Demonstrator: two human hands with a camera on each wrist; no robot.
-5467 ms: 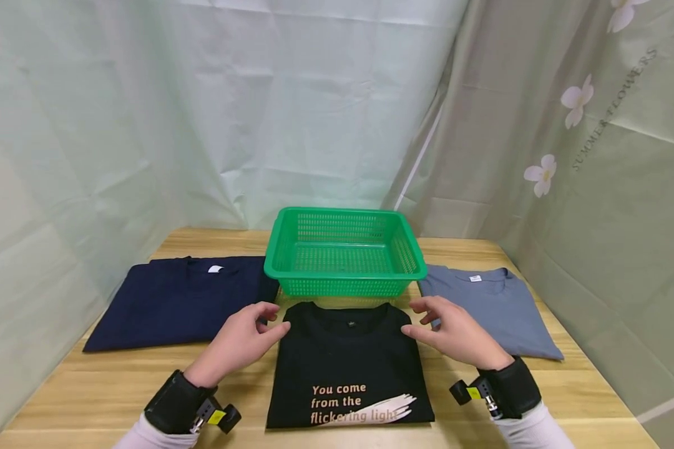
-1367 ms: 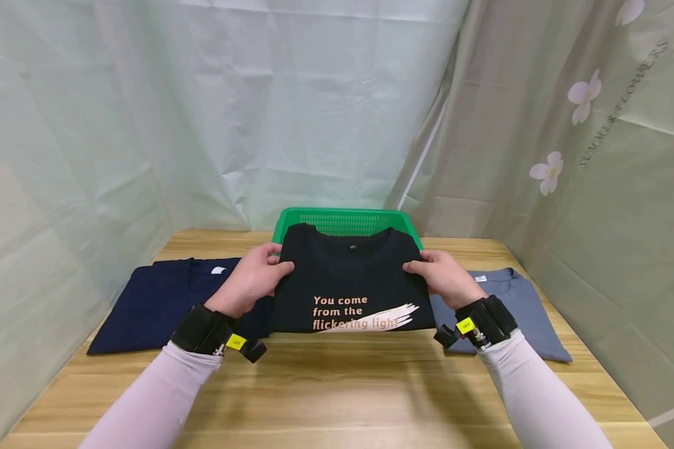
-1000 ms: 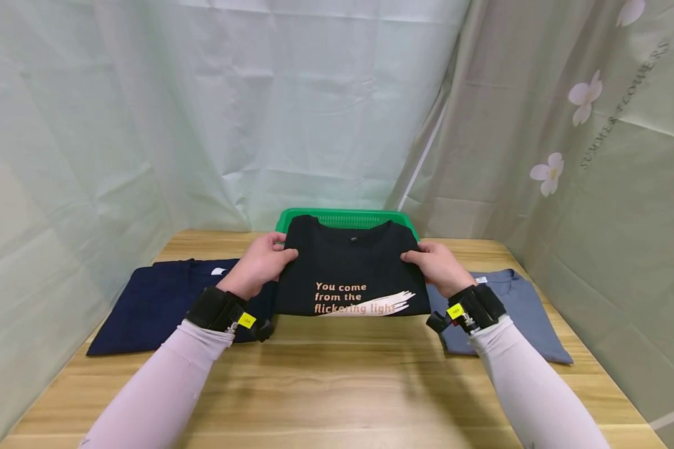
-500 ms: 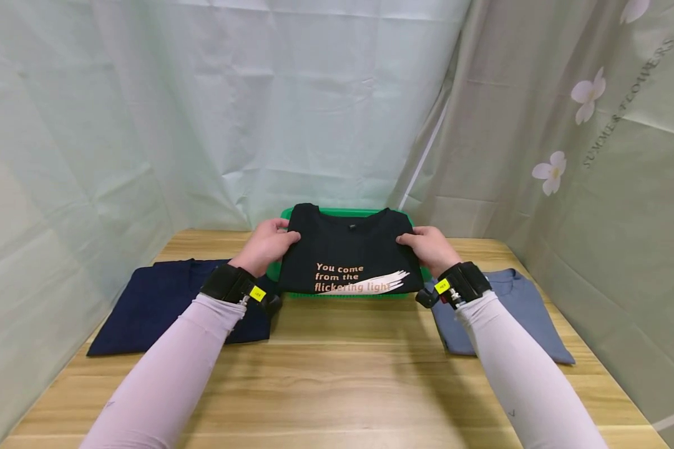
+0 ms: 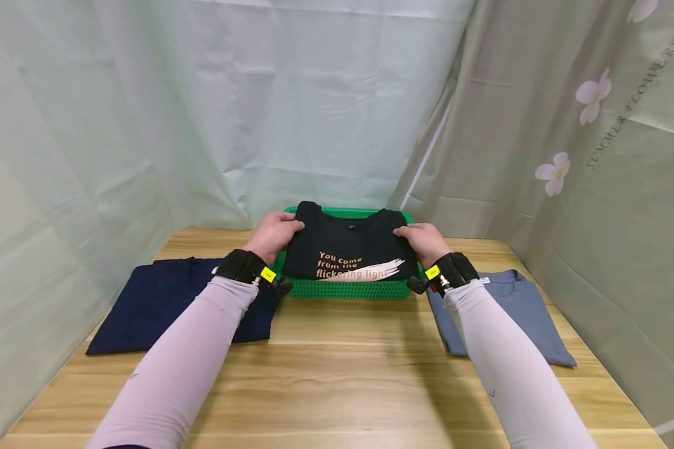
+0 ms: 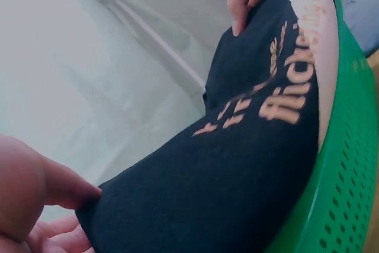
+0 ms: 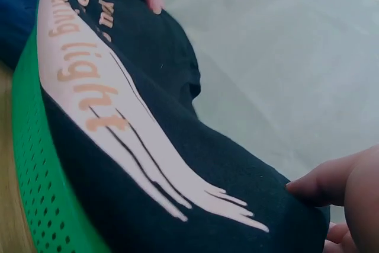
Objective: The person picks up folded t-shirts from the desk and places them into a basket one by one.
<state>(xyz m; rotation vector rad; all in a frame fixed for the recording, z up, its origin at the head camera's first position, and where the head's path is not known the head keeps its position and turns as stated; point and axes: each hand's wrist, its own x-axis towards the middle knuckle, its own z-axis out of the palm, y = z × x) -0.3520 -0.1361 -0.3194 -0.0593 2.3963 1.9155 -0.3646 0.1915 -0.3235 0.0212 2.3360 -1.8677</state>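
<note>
Between my two hands is a folded black T-shirt (image 5: 348,246) with printed lettering and a pale brush stroke. My left hand (image 5: 274,236) pinches its left edge near the shoulder, thumb on top. On the opposite edge my right hand (image 5: 424,242) pinches the cloth the same way. The shirt lies over the opening of a green plastic basket (image 5: 348,289), its lower edge just inside the front rim. Both wrist views show the fabric sagging between the hands, next to the basket's perforated wall (image 6: 349,164). Most of the basket's inside is hidden under the shirt.
A folded navy T-shirt (image 5: 157,305) lies on the wooden table (image 5: 326,374) at the left, partly behind my left forearm. On the right lies a folded grey-blue T-shirt (image 5: 517,318). Pale curtains (image 5: 326,112) hang behind and on both sides of the table.
The black T-shirt, first flat on the table, has been gripped, lifted and carried forward over the basket. During the last second it has moved farther back, uncovering the basket's front wall.
</note>
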